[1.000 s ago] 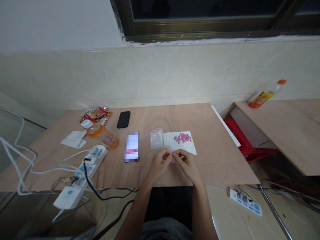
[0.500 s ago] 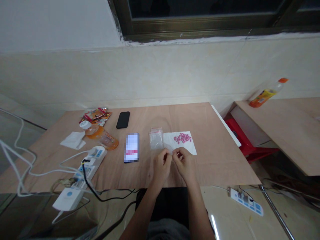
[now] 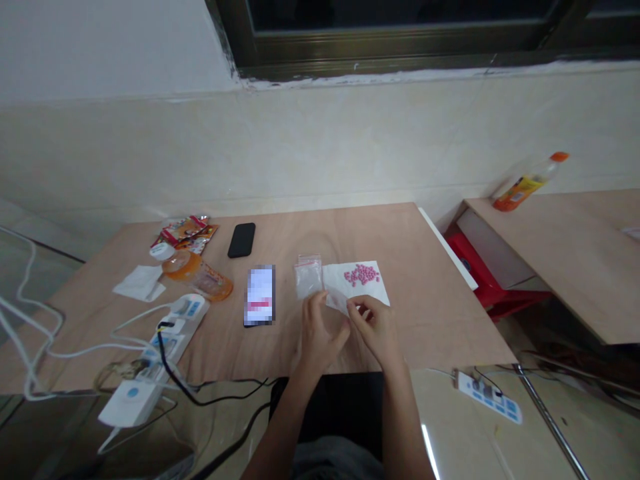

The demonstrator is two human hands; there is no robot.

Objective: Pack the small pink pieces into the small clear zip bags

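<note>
Left hand (image 3: 319, 337) by a clear bag (image 3: 309, 280), right hand (image 3: 376, 331) at a white paper (image 3: 357, 283) of pink pills (image 3: 361, 274), fingers (image 3: 356, 308) curled on both (gripping anything? cannot tell)

The person's slim bare left arm (image 3: 285, 417) and slim bare right arm (image 3: 399, 413) come up from the bottom edge of the view, long and smooth. They end in a bare left hand (image 3: 317, 337) and a bare right hand (image 3: 375, 330), each with thin fingers and nothing worn on them that you can see. At the bottom edge, between the two arms, sits some soft grey cloth clothing (image 3: 333, 460), but only a bit shows, so you cannot tell if it is shorts or long pants.
</note>
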